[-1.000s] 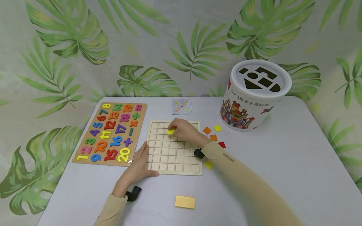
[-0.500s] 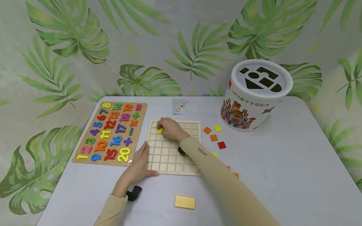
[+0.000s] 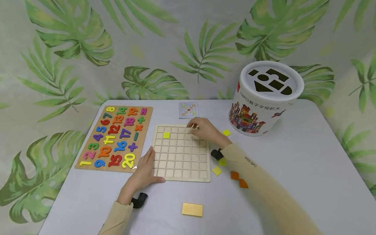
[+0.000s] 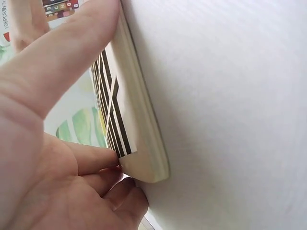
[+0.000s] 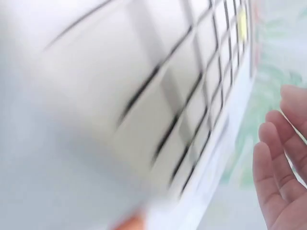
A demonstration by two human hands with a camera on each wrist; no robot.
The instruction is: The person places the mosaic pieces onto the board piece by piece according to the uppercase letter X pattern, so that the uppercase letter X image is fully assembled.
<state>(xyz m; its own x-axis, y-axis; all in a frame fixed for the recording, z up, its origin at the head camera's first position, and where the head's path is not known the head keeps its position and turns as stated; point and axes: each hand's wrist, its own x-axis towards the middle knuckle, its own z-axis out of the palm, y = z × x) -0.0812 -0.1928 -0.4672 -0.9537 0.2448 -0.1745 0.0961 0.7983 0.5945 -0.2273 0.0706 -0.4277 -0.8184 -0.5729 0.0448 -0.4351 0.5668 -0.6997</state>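
Note:
A pale wooden grid board (image 3: 179, 180) lies mid-table, with one yellow square tile (image 3: 166, 135) in a cell of its second row from the back. My left hand (image 3: 143, 173) rests against the board's near left corner, fingers along the left edge and thumb at the front edge. In the left wrist view the thumb (image 4: 72, 52) lies over the rim. Over the board's far right part hovers my right hand (image 3: 202, 130), fingers loosely bent. The right wrist view shows nothing between those fingers (image 5: 268, 177).
Right of the board lie yellow tiles (image 3: 217, 170) and orange tiles (image 3: 234, 175), partly covered by the right sleeve. A small printed grid card (image 3: 189, 110) is behind the board. A number board (image 3: 114, 138) lies left, a white tub (image 3: 264, 101) back right, a yellow block (image 3: 192, 210) in front.
The right hand carried the yellow tile left across the board, left it in a cell, and moved back to the right. The left hand stays in place.

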